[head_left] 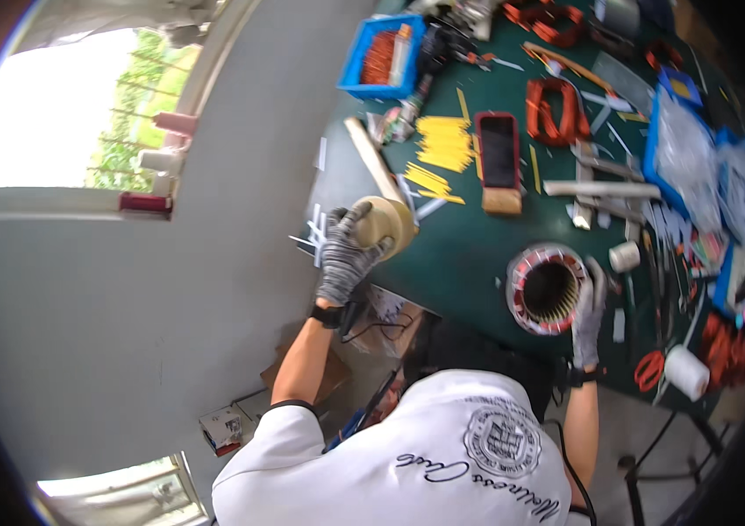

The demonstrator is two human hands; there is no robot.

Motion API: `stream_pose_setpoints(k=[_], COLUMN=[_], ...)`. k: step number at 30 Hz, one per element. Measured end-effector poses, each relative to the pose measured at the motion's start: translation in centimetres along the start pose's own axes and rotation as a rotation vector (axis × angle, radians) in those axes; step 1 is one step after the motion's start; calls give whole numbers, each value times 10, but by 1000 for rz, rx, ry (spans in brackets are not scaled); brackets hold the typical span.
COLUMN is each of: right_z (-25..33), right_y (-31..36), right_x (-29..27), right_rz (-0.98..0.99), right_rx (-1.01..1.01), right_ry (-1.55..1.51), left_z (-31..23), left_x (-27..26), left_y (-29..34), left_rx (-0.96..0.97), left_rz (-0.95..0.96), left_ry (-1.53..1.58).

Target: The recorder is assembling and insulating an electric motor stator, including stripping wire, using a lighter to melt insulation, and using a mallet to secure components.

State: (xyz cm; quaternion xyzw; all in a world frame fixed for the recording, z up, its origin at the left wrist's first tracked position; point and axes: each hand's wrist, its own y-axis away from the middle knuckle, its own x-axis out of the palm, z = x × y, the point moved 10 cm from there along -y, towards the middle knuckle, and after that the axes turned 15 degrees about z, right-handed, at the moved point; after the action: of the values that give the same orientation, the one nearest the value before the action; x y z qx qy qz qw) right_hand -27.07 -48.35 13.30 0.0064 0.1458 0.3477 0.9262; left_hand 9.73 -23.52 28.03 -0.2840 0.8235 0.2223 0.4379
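My left hand [350, 256], in a grey striped knit glove, is closed on a tan cylindrical block [379, 226] at the table's left edge. A pale wooden stick [372, 158] runs up and left from this block; whether the two are joined I cannot tell. Near the front edge stands a motor stator [548, 289], its slotted bore facing up and red and white pieces round its rim. Against its right side is my right hand [590, 311], also gloved, with the fingers along the outer wall.
Yellow strips [444, 143], a red-framed phone [499, 149] on a wooden block [502, 202] and a copper wire coil [556, 112] lie beyond. Wooden sticks [600, 188], a white thread spool [686, 373], red-handled scissors [649, 371] and blue bins [653, 158] crowd the right side.
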Motion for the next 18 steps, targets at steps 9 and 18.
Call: stream_pose_setpoints(k=[9,18], right_z=[-68,-136], right_y=[66,141], right_x=[-52,-116], right_rz=[-132,-199], right_rx=[252,417], right_ry=[-296,-395], left_z=[-216,-242], left_x=[63,158], left_y=[53,43], left_rx=[459,261], left_rz=[182,385], left_ry=[136,-197])
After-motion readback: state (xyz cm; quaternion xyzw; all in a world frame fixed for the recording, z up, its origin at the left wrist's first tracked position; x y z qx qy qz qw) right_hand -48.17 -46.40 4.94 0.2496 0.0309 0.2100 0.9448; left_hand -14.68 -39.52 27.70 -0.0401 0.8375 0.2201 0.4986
